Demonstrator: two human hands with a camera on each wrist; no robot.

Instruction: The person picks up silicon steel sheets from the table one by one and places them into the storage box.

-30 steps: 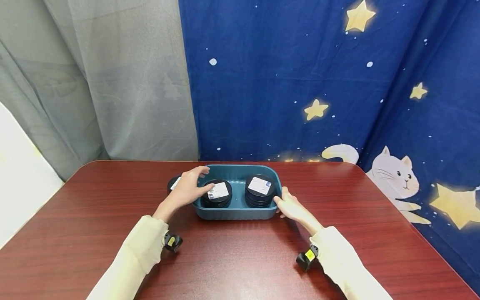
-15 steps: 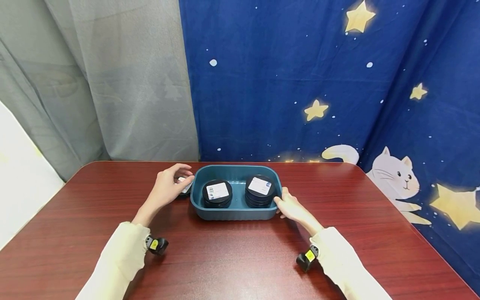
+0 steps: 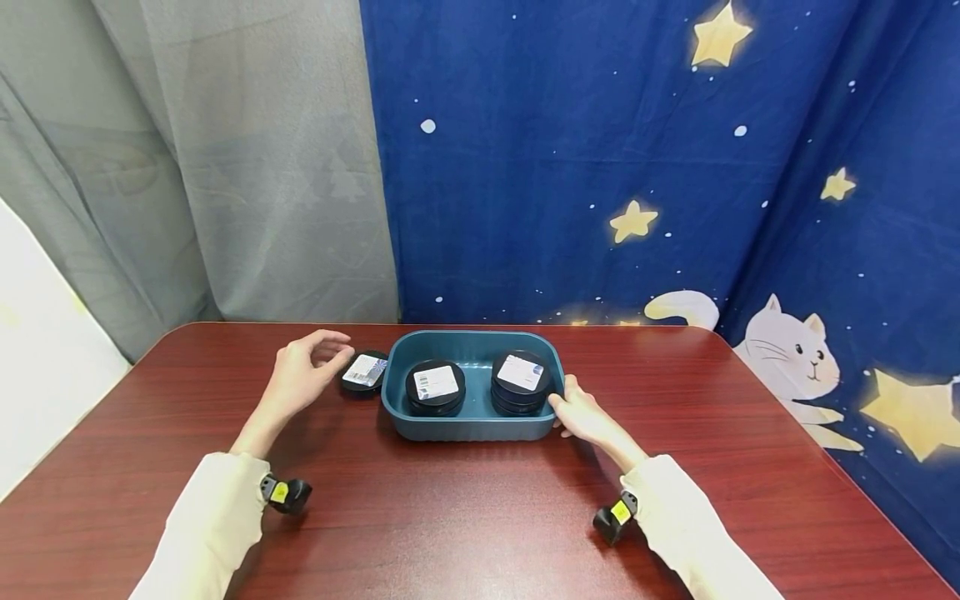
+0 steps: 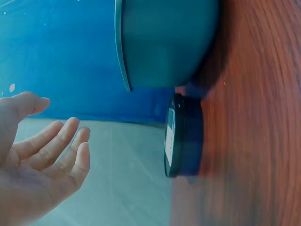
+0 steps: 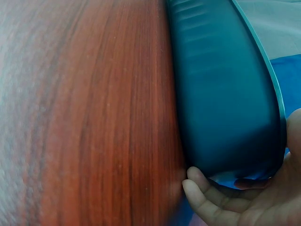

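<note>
A round black tin with a white label on its lid lies flat on the table, just left of the teal bin. My left hand is left of that tin, its fingers loosely bent with nothing between them; the left wrist view shows air between the fingers and the tin. Inside the bin stand two labelled black stacks, one left and one right. My right hand grips the bin's right end, thumb up at the rim and fingertips low against the outer wall.
All of this rests on a reddish-brown wooden table. Behind its far edge hang a grey curtain and a blue curtain with stars and a cat.
My left hand has moved left, from over the bin's left stack to beyond the lone tin. That tin now shows uncovered, slightly right of its earlier place. The right hand stays still.
</note>
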